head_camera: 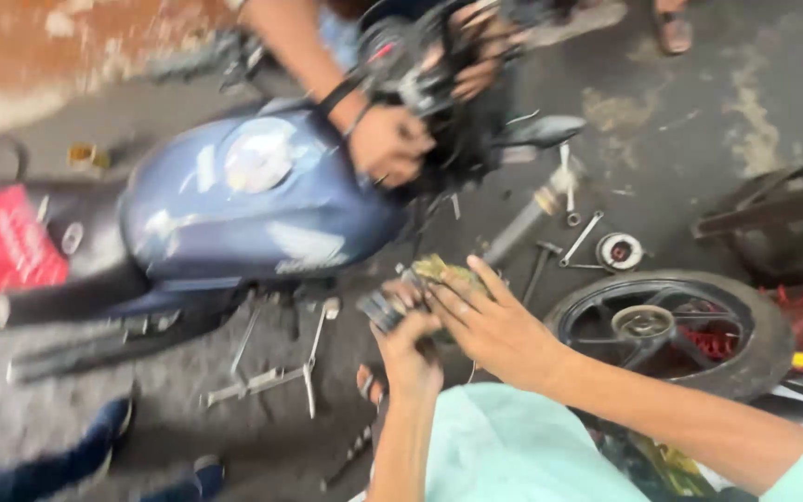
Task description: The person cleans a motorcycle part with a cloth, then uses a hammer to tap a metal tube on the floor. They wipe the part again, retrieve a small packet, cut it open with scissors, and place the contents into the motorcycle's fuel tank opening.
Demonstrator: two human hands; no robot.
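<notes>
Red seat [2,242] far left, blue fuel tank [253,200] next, co-worker's hand [388,144] at the tank's front end; left hand [408,346] fist-closed on a dark blurred part [383,310]; right hand [485,321] fingers spread flat, touching a yellowish rag [439,270] just beside that part; loose wheel [676,330] lying on the floor right.

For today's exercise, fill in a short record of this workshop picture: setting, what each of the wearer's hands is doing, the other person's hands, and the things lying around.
Setting: blurred view of a blue motorcycle on a concrete floor
Left hand: grips a small dark part
Right hand: fingers spread, resting on a yellowish rag
Other person: two hands at the bike's front
Nearby: detached wheel, spanners, fork tube
</notes>
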